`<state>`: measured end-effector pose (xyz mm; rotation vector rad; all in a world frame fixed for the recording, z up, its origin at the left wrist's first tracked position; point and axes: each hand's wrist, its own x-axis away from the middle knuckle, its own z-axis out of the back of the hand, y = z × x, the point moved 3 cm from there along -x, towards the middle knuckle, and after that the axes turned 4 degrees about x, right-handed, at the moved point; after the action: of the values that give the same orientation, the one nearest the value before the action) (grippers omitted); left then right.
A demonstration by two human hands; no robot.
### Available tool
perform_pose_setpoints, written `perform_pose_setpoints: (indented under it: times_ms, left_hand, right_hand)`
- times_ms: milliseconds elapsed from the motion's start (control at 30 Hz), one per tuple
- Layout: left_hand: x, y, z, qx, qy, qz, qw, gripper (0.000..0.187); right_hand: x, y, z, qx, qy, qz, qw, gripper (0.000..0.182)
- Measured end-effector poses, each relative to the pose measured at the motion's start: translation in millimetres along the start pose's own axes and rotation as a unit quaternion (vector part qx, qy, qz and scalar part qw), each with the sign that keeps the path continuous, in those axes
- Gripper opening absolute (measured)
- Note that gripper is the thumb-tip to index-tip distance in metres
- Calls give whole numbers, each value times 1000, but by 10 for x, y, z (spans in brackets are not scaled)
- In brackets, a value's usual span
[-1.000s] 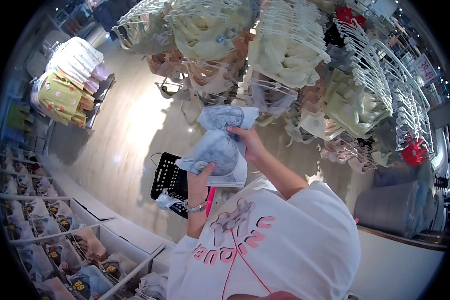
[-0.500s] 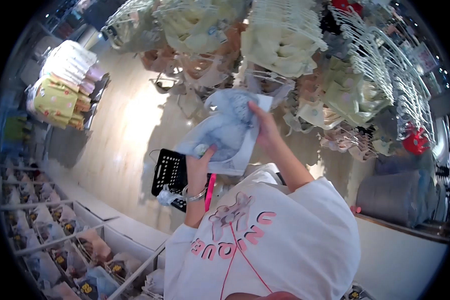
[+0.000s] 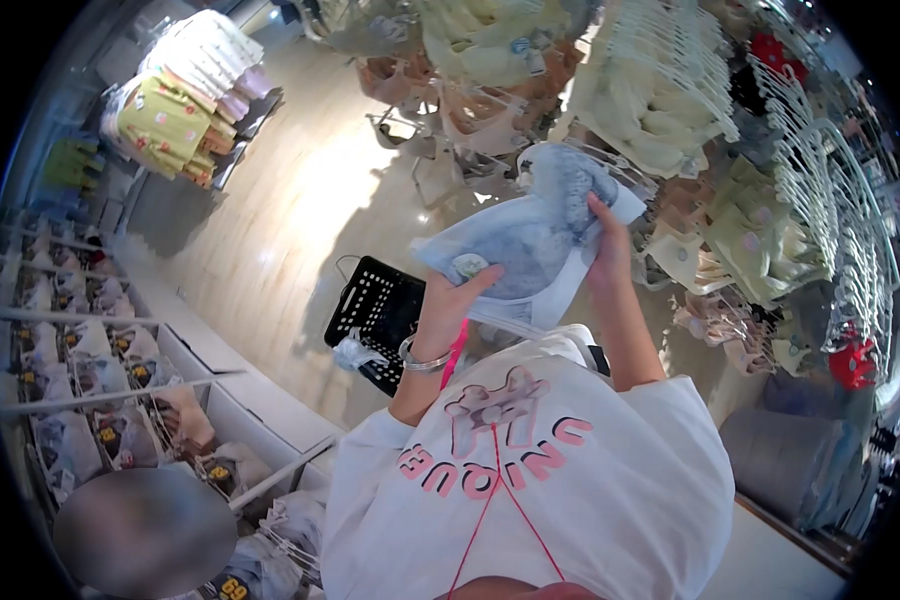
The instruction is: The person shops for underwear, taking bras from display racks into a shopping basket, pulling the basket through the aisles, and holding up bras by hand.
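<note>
A frosted plastic bag with a blue-grey lacy garment inside (image 3: 530, 240) is held up in front of my chest; the garment's exact kind is hard to make out. My left hand (image 3: 455, 305) grips its lower left corner, thumb on top beside a round pale sticker (image 3: 468, 266). On the opposite side, my right hand (image 3: 610, 235) pinches the right edge with the thumb over the front. Below my left wrist, which wears a silver bangle, a black perforated basket (image 3: 378, 290) has a pale crumpled item (image 3: 354, 350) at its edge.
Racks of pale green garments on white hangers (image 3: 660, 90) stand ahead and to the right. Divided trays of bras (image 3: 100, 350) line the left, partly behind a blurred oval. A clothes rack (image 3: 170, 120) stands far left on the wooden floor (image 3: 280, 220). A grey bin (image 3: 785, 460) is at right.
My view has shifted left, so the scene sits further right and lower. Both hands keep hold of the bagged garment, which now appears tilted more sideways.
</note>
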<state>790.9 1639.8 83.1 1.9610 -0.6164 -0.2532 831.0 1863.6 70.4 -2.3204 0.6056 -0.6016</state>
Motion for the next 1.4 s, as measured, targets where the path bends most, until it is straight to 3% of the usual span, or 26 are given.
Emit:
perform_pose_setpoints:
  times_ms: [267,367,433,467,533,633,733,867,967,1000,1100,1133,1233,1300,1333,1367,1400]
  left_hand:
    - [216,166,62,50,-14,24,998,40]
    - [303,261,58,123,-1,-25,992,42]
    - [354,10,370,85,-16,-26,996,49]
    - [426,270,277,89,-9,-50,995,52]
    - [481,422,343,233,-57,-110,964,60]
    - [710,416,839,356,-4,-161,921,51]
    - [1053,512,1244,296,145,-198,923,47]
    - [1450,607,1184,317,270,-237,878,36]
    - [1656,821,831,177,300,-276,896,36]
    - [1681,898,709,138,318,-284,894,37]
    - [1807,1089,341,7,257,-289,922,37]
    - [1816,1165,143,16,261,-248,933,36]
    - [1768,1317,-303,-105,209,-247,940,36]
    - [1800,1374,-507,-94,200,-245,944,36]
    - [1829,1371,-592,-87,194,-242,947,37]
    - [1852,1355,-670,-90,188,-265,941,37]
    - [1872,1322,-755,-94,183,-288,935,37]
  right_hand:
    - [-151,278,23,1,-22,-85,996,30]
    - [-96,380,-39,5,-6,-135,991,31]
    - [-154,513,-9,-14,-61,-190,980,34]
    - [-238,638,104,-27,-72,-213,974,37]
    - [-230,767,86,0,-128,-239,963,38]
    - [-286,1189,67,4,-182,-295,938,46]
    - [-286,1662,-58,14,-240,-343,908,51]
    - [-141,1950,-380,-101,-298,-461,830,70]
    - [-71,2128,-511,-144,-421,-500,743,88]
    - [-212,2358,-318,-125,-325,-522,779,97]
    - [-306,2688,-183,-64,-310,-637,702,98]
    - [-293,2833,-192,-11,-358,-656,665,100]
    - [-246,3114,-340,183,-462,-690,526,99]
    - [-23,3454,-470,237,-599,-630,434,96]
    - [124,3555,-583,272,-543,-720,335,94]
    - [203,3618,-690,344,-579,-671,311,90]
    - [396,3661,-803,328,-611,-671,262,88]
